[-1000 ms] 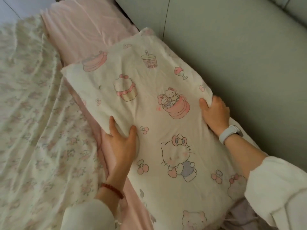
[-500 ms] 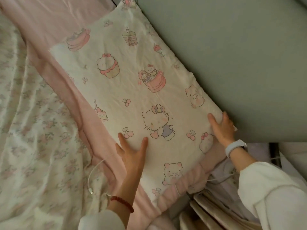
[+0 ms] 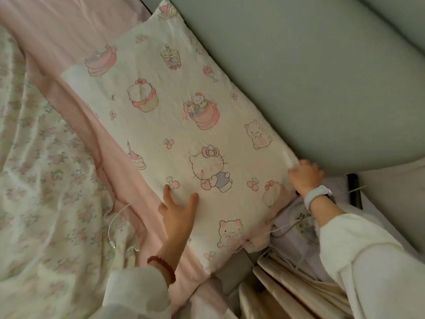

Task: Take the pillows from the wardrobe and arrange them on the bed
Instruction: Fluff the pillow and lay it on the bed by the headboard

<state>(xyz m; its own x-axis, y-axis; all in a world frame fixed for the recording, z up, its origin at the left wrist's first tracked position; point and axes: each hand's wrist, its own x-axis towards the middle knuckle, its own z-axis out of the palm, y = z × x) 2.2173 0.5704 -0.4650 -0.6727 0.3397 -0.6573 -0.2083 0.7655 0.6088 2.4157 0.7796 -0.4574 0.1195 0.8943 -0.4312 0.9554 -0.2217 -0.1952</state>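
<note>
Cartoon-print pillow [image 3: 174,125] is lying flat against the headboard [image 3: 299,77]; left hand [image 3: 178,215] pressing open-palmed, right hand [image 3: 304,174], blurred, seemingly gripping its corner. Other pillows unseen.

So the cartoon-print pillow [image 3: 184,125] is lying flat along the head of the bed, one long edge right up against the grey-green padded headboard [image 3: 299,77], with a pink sheet [image 3: 57,42] under it and a floral duvet [image 3: 46,180] off to the left. Left hand [image 3: 178,217] is spread flat, fingers apart, on the pillow's near edge, red bead bracelet [image 3: 162,269] on that wrist. Right hand [image 3: 304,174] is a bit blurry at the corner by the headboard, white watch [image 3: 317,195] on it, and a white cable [image 3: 112,226] lies on the duvet.
</note>
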